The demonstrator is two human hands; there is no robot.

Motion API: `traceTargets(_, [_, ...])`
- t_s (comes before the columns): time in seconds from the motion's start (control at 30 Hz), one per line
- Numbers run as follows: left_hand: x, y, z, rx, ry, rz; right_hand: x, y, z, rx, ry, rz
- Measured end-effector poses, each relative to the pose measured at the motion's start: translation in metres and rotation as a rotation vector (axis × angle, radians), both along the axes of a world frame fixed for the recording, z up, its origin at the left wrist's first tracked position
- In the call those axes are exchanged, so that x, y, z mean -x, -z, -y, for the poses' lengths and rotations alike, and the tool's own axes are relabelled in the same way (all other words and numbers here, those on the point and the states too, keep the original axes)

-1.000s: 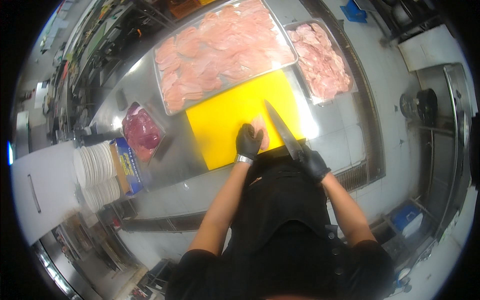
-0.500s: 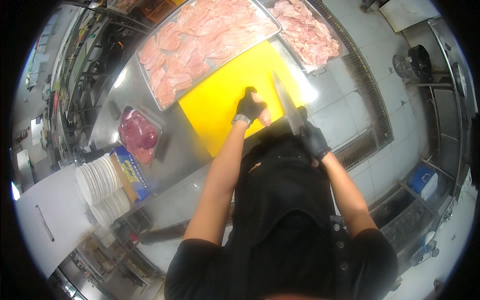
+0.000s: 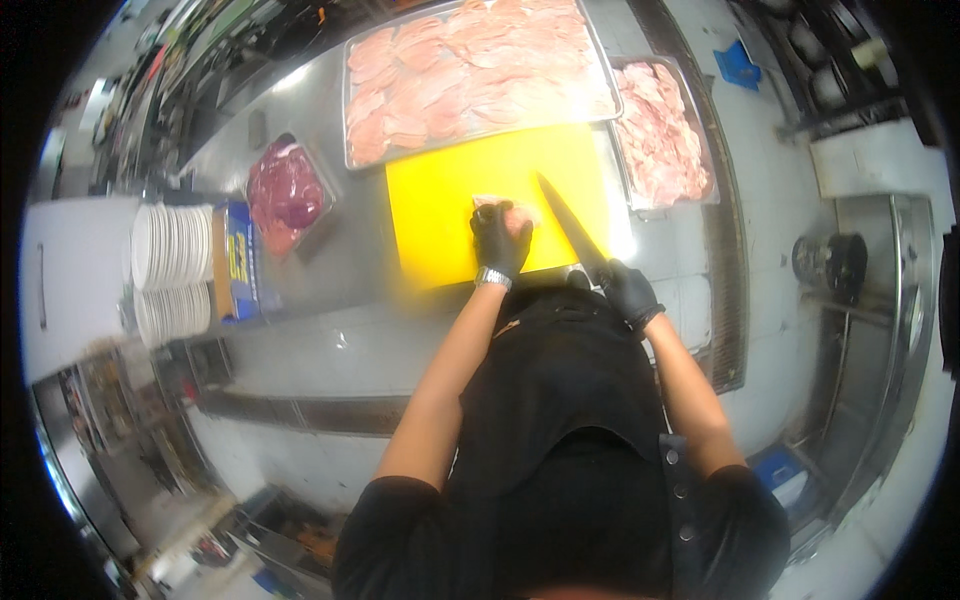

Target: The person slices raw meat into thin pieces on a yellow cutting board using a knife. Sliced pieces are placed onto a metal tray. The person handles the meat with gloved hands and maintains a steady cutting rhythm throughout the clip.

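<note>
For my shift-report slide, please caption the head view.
Gloved left hand on pale meat over a yellow board; gloved right hand holding a knife.

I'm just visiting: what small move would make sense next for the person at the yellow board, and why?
Probably bringing the knife leftward to the small pale meat piece, keeping its edge clear of the left hand. That hand rests on the meat, while the right hand grips the knife, its blade apart from the meat with yellow board showing between.
</note>
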State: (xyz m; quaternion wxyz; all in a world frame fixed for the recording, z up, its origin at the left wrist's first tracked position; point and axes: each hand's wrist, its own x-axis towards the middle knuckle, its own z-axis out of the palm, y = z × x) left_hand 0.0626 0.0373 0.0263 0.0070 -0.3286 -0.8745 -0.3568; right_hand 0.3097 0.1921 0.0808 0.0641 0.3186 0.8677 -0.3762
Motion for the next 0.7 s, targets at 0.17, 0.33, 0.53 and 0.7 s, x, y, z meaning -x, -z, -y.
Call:
traceTargets(0.17, [0.011, 0.010, -0.007, 0.078, -0.064, 0.055, -0.002, 0.006, -0.033, 0.053, -0.119, -0.005])
traceTargets(0.33, [0.022, 0.008, 0.023, 0.032, -0.189, 0.168, 0.003, 0.009, -0.051, 0.066, -0.260, -0.082])
traceTargets(0.53, [0.035, -0.009, 0.016, 0.265, -0.057, 0.122, 0.027, -0.003, -0.048, 0.183, -0.296, -0.009])
traceTargets(0.7, [0.054, -0.020, 0.004, 0.449, -0.042, 0.152, 0.065, 0.003, -0.027, 0.278, -0.283, -0.041])
